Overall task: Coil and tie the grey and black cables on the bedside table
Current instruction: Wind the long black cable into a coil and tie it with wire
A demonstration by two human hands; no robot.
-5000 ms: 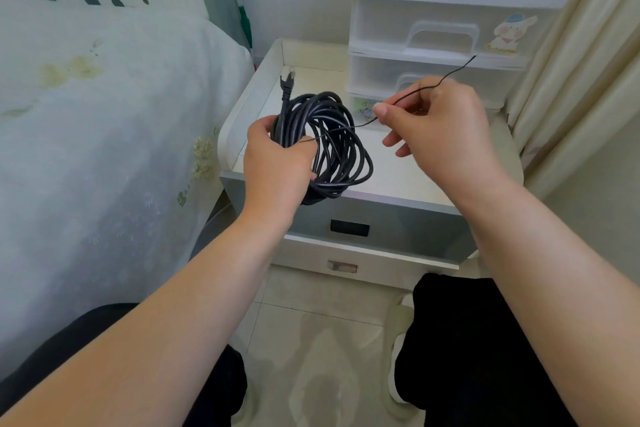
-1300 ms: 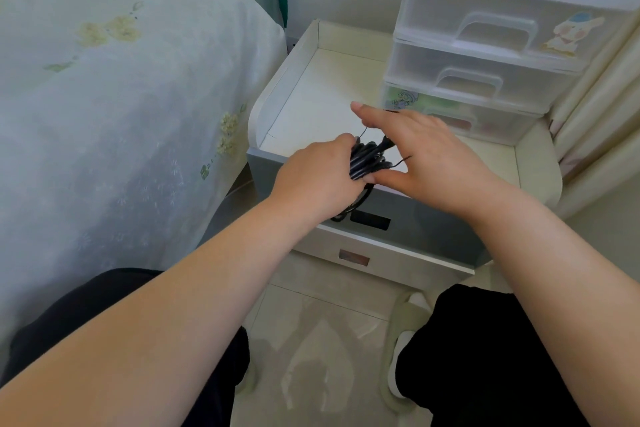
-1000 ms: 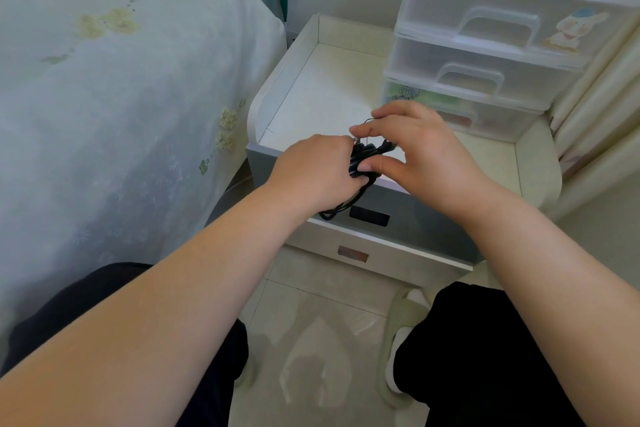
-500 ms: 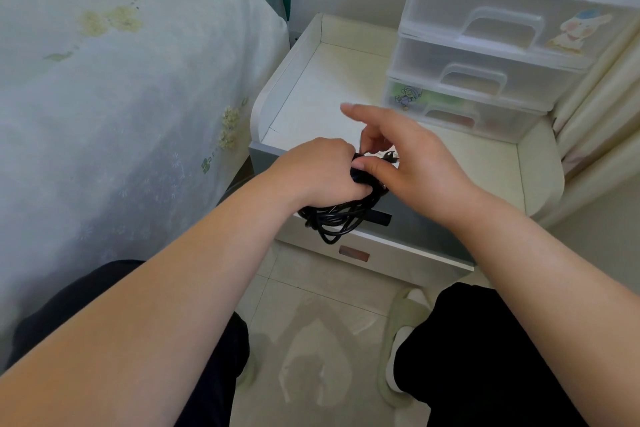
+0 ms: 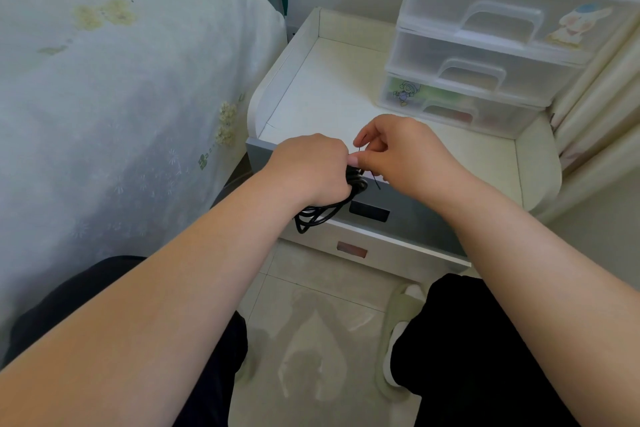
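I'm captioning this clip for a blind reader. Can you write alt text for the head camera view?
Seen from above, a person's left hand grips a coiled black cable at the front edge of a white bedside table, while the right hand pinches a thin black tie at the coil. A clear plastic drawer unit stands at the table's back right; a bed lies to the left.

Black cable [image 5: 323,213] coiled, loops hanging before bedside table [image 5: 332,94] front edge

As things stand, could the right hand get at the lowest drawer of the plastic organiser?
Probably yes: bare tabletop lies between the right hand and the lowest drawer, but its fingers pinch the thin tie.
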